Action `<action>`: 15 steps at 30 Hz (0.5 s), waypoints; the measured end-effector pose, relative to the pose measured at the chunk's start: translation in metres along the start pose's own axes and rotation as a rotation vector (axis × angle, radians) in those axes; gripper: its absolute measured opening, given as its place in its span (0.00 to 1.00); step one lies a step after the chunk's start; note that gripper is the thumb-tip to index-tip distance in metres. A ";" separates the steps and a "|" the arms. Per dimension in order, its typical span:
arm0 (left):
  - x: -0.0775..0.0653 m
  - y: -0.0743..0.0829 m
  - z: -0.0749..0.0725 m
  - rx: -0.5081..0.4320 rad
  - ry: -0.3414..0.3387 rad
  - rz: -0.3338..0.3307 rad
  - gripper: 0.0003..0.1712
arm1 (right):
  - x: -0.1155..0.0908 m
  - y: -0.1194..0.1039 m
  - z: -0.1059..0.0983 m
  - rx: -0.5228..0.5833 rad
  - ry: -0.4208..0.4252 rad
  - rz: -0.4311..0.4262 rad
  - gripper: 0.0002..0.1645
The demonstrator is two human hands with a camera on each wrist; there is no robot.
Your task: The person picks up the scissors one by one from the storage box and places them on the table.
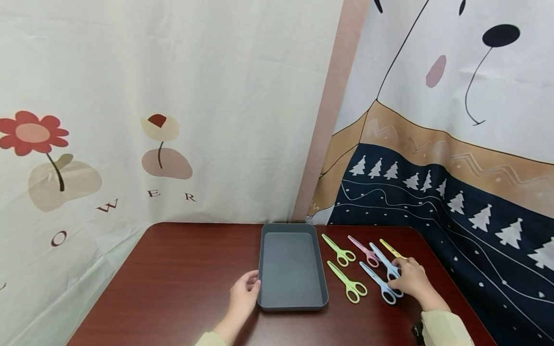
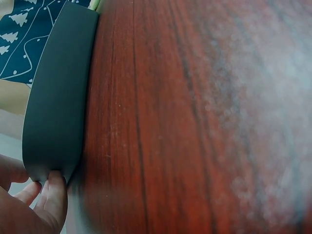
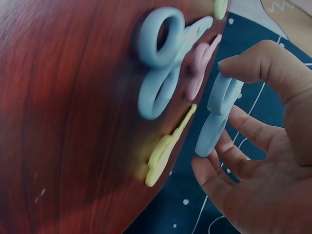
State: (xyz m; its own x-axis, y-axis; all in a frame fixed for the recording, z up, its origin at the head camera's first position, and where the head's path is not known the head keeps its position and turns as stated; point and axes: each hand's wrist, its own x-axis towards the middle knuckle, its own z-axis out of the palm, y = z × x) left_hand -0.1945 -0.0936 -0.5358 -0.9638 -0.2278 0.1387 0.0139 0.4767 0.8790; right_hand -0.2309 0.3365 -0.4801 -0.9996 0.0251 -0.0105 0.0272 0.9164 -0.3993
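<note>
A grey rectangular tray [image 1: 292, 269] lies on the table, and my left hand [image 1: 243, 295] touches its left side with the fingertips. In the left wrist view, those fingers [image 2: 56, 195] meet the tray's dark outer wall [image 2: 61, 92]. My right hand [image 1: 413, 278] holds blue scissors [image 1: 384, 256] by the handles; in the right wrist view the thumb presses one handle loop [image 3: 222, 95] and the fingers lie behind it. Below that hand lie a second pair of blue scissors [image 1: 375, 279] and yellow scissors [image 1: 391, 248], partly hidden. Pink scissors [image 1: 365, 250] are close by.
Two pairs of green scissors [image 1: 338, 251] lie just right of the tray, one behind the other. The brown wooden table [image 1: 190, 269] ends at printed curtains [image 1: 242, 120] behind it. A dark curtain with white trees [image 1: 433, 206] hangs along the right edge.
</note>
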 end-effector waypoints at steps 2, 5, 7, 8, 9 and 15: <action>0.000 0.000 0.000 -0.002 0.000 0.001 0.15 | 0.000 0.004 -0.001 -0.003 -0.010 0.008 0.34; 0.000 0.000 0.000 0.000 -0.004 0.012 0.15 | -0.001 0.012 -0.002 -0.017 -0.022 0.016 0.35; 0.000 0.000 0.000 -0.003 -0.006 0.009 0.15 | -0.002 0.016 -0.003 -0.027 -0.034 0.020 0.36; 0.000 0.000 0.000 -0.005 -0.004 0.005 0.15 | -0.002 0.019 -0.003 -0.032 -0.038 0.021 0.36; 0.000 0.000 0.000 -0.005 -0.004 0.005 0.15 | -0.003 0.022 -0.003 -0.036 -0.044 0.025 0.37; 0.000 -0.001 0.001 -0.006 -0.006 0.007 0.15 | -0.004 0.037 -0.005 -0.046 -0.070 0.041 0.37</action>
State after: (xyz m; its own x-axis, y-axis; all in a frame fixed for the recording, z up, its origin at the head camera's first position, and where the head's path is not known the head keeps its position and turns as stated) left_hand -0.1943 -0.0934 -0.5367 -0.9652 -0.2194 0.1424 0.0223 0.4734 0.8806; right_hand -0.2260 0.3720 -0.4905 -0.9952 0.0363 -0.0907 0.0663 0.9327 -0.3545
